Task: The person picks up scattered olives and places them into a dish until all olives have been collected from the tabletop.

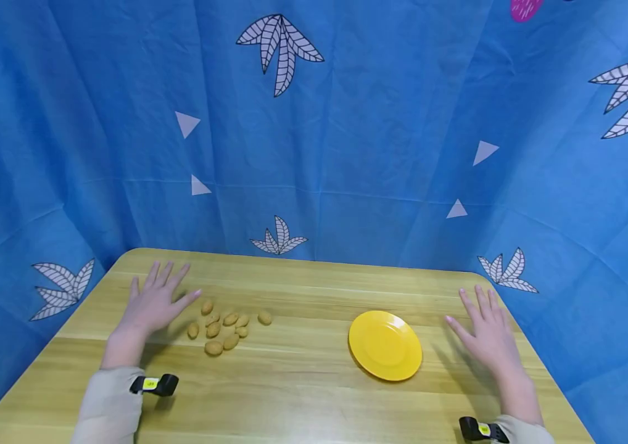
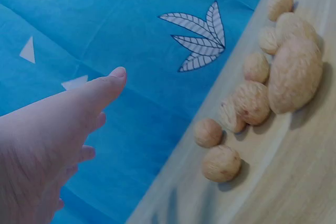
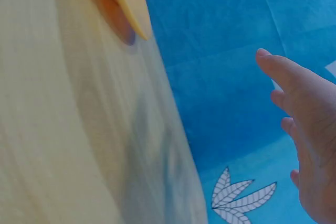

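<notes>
Over at the left, the person's left hand hovers above the wood-grain tabletop, fingers and thumb spread apart, a black wristband strapped round the pale sleeve. Just right of that thumb lies a loose cluster of wrinkled tan nuts, straight on the wood, some touching; one sits slightly apart at the cluster's right edge. Farther right, well away from them, a round yellow plate rests flat and face up, light glinting near its far rim; every nut I can see lies outside it. Right of the plate, near but not touching it, the right hand also hovers, its fingers fanned out. Behind all this hangs a blue curtain printed with white leaves and triangles.
</notes>
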Action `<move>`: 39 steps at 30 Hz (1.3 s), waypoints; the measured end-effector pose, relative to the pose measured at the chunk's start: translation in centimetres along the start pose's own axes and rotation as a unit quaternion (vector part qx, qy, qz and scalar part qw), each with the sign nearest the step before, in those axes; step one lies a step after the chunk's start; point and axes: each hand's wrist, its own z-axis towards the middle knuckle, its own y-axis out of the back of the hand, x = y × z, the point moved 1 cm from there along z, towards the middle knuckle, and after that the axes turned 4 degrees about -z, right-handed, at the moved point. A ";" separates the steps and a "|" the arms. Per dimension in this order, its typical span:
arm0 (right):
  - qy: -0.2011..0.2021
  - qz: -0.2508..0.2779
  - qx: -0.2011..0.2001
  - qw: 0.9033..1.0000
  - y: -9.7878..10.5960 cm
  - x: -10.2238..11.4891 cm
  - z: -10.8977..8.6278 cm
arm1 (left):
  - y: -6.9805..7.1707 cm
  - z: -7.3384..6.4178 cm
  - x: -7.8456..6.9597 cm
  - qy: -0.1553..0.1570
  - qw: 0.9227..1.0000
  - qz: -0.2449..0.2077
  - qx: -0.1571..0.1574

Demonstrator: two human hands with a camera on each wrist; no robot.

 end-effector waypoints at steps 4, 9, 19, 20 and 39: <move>0.000 0.002 -0.012 1.000 0.7 0.0 0.2 | 0.6 -0.2 -0.5 -0.006 1.000 0.006 -0.011; 0.005 -0.004 -0.028 1.000 1.8 0.2 0.3 | 1.4 -1.1 -1.5 -0.031 0.999 0.031 -0.024; 0.052 -0.039 -0.040 0.997 2.9 1.8 -0.2 | 2.0 -3.6 -4.1 -0.135 0.983 0.099 -0.076; 0.064 -0.043 -0.043 0.996 2.9 2.0 -0.2 | 1.9 -3.8 -4.3 -0.147 0.980 0.103 -0.080; 0.150 -0.067 -0.008 0.986 0.0 5.4 -1.5 | -3.1 -6.1 -5.4 -0.224 0.964 0.121 -0.073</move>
